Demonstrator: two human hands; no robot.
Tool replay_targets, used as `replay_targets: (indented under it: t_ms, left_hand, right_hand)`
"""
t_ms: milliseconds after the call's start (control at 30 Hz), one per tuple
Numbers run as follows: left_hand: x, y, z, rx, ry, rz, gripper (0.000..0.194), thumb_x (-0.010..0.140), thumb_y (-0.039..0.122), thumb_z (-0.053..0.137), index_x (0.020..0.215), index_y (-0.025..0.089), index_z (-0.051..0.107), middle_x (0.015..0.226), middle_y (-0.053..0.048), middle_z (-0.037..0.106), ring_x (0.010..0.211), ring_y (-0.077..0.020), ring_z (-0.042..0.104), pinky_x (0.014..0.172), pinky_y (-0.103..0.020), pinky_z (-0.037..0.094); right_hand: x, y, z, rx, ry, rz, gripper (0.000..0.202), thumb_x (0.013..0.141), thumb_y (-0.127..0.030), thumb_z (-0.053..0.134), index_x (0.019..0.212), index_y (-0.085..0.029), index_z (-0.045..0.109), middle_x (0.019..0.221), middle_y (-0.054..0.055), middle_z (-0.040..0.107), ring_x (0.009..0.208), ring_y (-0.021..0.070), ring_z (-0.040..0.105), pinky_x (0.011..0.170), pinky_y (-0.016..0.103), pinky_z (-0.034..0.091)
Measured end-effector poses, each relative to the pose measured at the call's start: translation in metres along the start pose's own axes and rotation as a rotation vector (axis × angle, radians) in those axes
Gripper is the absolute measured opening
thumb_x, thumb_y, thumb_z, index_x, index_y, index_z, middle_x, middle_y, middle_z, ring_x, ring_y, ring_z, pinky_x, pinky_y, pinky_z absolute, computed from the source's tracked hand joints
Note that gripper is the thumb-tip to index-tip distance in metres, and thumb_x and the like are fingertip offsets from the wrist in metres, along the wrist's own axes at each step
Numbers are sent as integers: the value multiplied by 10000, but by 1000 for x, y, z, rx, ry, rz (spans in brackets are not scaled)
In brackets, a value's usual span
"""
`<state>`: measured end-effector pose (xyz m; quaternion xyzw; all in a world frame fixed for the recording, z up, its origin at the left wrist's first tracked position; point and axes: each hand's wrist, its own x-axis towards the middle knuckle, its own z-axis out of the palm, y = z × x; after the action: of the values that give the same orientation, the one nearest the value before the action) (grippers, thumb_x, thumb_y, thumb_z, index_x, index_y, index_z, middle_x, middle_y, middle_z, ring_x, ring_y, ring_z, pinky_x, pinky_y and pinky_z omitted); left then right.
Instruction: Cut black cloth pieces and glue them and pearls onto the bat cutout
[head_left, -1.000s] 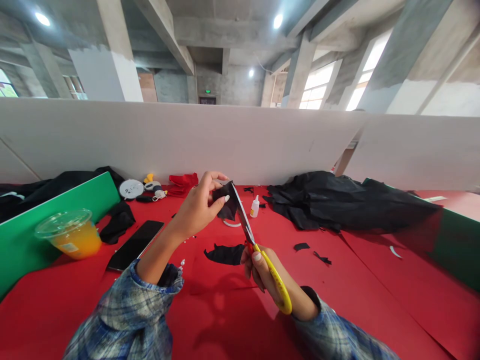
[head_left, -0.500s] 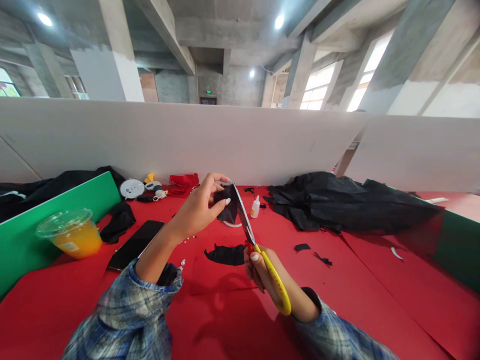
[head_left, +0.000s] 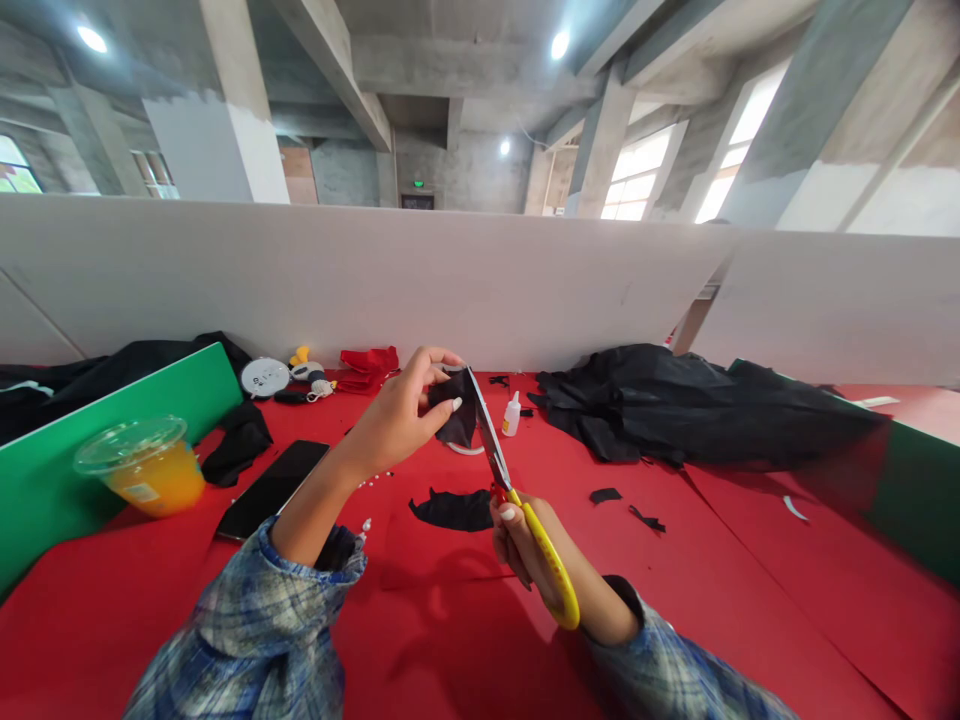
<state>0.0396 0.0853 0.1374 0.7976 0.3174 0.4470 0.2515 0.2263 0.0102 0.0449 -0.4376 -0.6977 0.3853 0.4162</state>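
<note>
Between its thumb and fingers, my left hand [head_left: 409, 415] pinches a small piece of black fabric [head_left: 456, 420], raised above the table. My right hand [head_left: 521, 540] is closed round the yellow handles of a pair of scissors [head_left: 493, 455]. The blades point up and away and lie along the fabric's right edge; whether they are cutting into it I cannot tell. Below the hands, a ragged black fabric piece [head_left: 450, 510] lies on the red table surface [head_left: 450, 640]. A small white glue bottle [head_left: 511, 415] stands upright just right of the blades.
Left are a lidded plastic cup of orange drink [head_left: 146, 470], a dark phone [head_left: 274, 490] and a green divider [head_left: 120, 430]. A large heap of black fabric [head_left: 690, 405] lies back right, with black scraps [head_left: 646, 518] before it. A white partition [head_left: 420, 280] closes the back.
Almost nothing differs. Both hands, the scissors and the held black fabric keep nearly the same place, with only a very slight shift of the whole view.
</note>
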Motion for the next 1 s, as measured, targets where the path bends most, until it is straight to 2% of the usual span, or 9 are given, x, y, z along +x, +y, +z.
replay_targets:
  t_ms: [233, 467, 667, 833, 1000]
  left_hand:
    - [0, -2, 0, 25, 3, 15, 313, 833, 142, 549, 1124, 202, 452, 1086, -80, 651, 878, -162, 674, 685, -253, 551]
    - [0, 1, -1, -4, -9, -15, 308, 833, 141, 542, 1121, 191, 446, 1098, -87, 648, 828, -144, 670, 692, -256, 548]
    - [-1, 3, -4, -75, -32, -78, 330, 837, 176, 559, 1142, 202, 436, 1064, -72, 665, 737, -125, 673, 631, -240, 551]
    - [-1, -1, -9, -78, -49, -68, 351, 842, 200, 570, 1166, 201, 435, 1019, -68, 680, 786, -148, 686, 624, -239, 538]
    - [0, -3, -11, -47, -50, -45, 353, 846, 207, 569, 1175, 198, 440, 996, -69, 684, 827, -161, 685, 640, -249, 534]
  right_hand:
    - [0, 3, 1, 9, 1, 39, 646, 819, -814, 244, 576, -224, 344, 393, -53, 366, 339, 67, 312, 383, 234, 212]
    - [3, 4, 2, -3, 4, 72, 686, 752, -874, 238, 562, -225, 352, 406, -44, 366, 334, 75, 346, 353, 221, 216]
    - [3, 7, 3, 17, -8, 103, 689, 725, -892, 259, 536, -232, 325, 377, -40, 363, 304, 70, 332, 328, 215, 205]
    - [4, 5, 3, 27, -1, 156, 716, 681, -921, 262, 533, -228, 371, 373, -20, 422, 287, 77, 356, 321, 218, 221]
    - [3, -1, 2, 17, 11, 202, 736, 651, -938, 266, 492, -229, 381, 330, -22, 400, 270, 75, 337, 329, 224, 227]
